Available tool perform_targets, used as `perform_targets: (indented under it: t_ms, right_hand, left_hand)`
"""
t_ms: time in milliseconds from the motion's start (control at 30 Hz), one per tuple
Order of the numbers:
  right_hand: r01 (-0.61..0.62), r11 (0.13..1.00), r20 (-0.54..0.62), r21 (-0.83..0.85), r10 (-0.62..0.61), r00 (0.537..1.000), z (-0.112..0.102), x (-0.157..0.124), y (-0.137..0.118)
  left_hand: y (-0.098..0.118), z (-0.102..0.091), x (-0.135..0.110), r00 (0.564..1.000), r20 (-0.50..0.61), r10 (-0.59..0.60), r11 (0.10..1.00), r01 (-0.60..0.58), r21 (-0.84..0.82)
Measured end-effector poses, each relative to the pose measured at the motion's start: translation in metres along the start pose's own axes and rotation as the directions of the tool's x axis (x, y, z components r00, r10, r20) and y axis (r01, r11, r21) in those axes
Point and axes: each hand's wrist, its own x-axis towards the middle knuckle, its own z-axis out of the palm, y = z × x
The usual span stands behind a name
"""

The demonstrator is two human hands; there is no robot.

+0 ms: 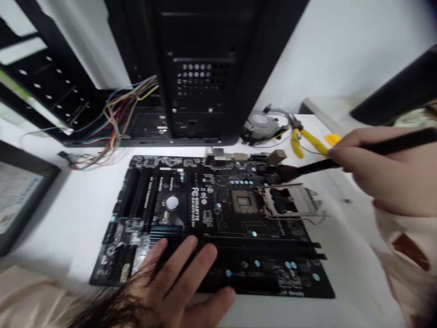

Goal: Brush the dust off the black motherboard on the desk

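A black motherboard [218, 214] lies flat on the white table. Its CPU socket [244, 200] is uncovered and the metal retention frame [293, 200] is flipped open to the right. My left hand [177, 282] rests flat on the board's near edge with the fingers spread. My right hand [372, 164] comes in from the right and is closed on a long black brush-like tool [392, 148]. The dark tip of the tool [287, 172] is just above the board, beside the open socket frame.
An open black computer case [191, 68] stands behind the board, with coloured wires [116, 118] spilling out at its left. A cooler fan [261, 125] and yellow-handled pliers [307, 141] lie at the back right. A dark framed object [20, 196] sits at the left edge.
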Motion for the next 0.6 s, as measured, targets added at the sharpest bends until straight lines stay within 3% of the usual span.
perform_targets:
  t_ms: [133,267,367,433,533,600]
  right_hand:
    - [-0.001,0.995,-0.043,0.1,0.005,0.999,0.008,-0.011,-0.008]
    - [-0.088,0.991,0.099,0.097,0.078,0.992,0.009,-0.011,-0.01]
    - [-0.051,0.996,0.014,0.069,0.05,0.999,0.003,-0.004,0.002]
    - [-0.048,0.996,-0.071,0.079,0.054,0.996,0.0,-0.001,0.007]
    - [-0.001,0.927,-0.151,0.376,0.062,0.987,0.002,-0.001,0.0]
    - [0.006,0.844,-0.05,0.536,0.025,0.998,0.007,-0.004,-0.01]
  left_hand:
    - [0.002,-0.006,0.002,0.994,0.065,0.083,0.996,-0.086,0.04]
    - [0.003,0.002,0.0,0.997,-0.07,0.04,0.999,-0.04,0.011]
    - [0.003,0.005,-0.002,0.99,-0.135,0.048,0.999,-0.049,-0.007]
    - [0.003,0.003,-0.002,0.992,-0.063,0.106,0.994,-0.106,0.005]
    - [0.002,-0.001,-0.002,0.993,0.002,0.118,0.993,-0.118,0.016]
    - [0.004,-0.001,-0.001,0.997,-0.019,0.07,0.997,-0.069,0.016]
